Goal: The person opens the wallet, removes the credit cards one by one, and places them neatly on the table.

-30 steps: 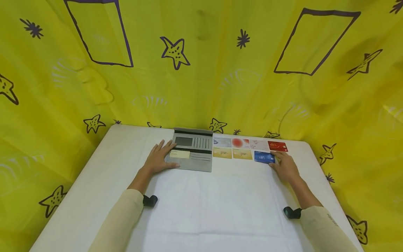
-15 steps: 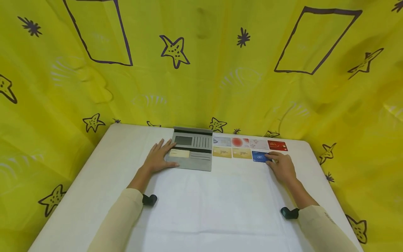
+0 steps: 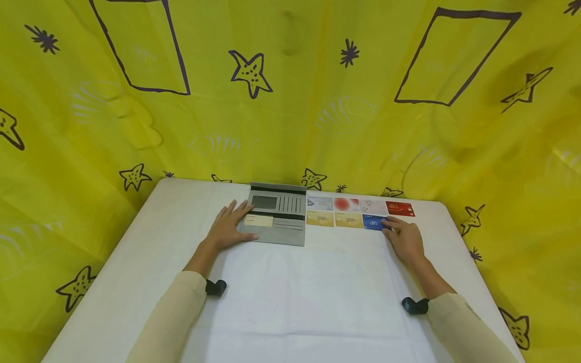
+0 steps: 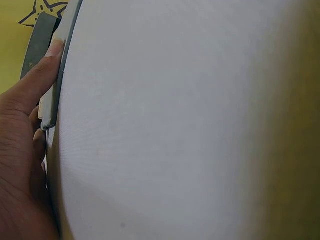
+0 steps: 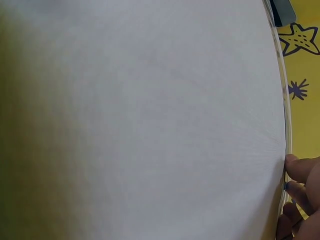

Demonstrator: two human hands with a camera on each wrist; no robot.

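Observation:
A grey unfolded wallet with a dark window, slits and a pale cream card lies flat near the table's back edge. My left hand rests on its left side, fingers spread and thumb along the lower part; the left wrist view shows the thumb on the wallet's edge. To the right, my right hand pinches the right end of a blue VIP card lying on the table. Two gold cards, one of them the nearer gold card, continue the same row leftward.
Behind the lower row lie a bluish-white card, a card with a red disc, a pale floral card and a red VIP card. The white table ends at a yellow curtain.
My right hand has slid the blue card left and slightly back, until it sits beside the gold cards and below the floral card. My left hand and the wallet have stayed put.

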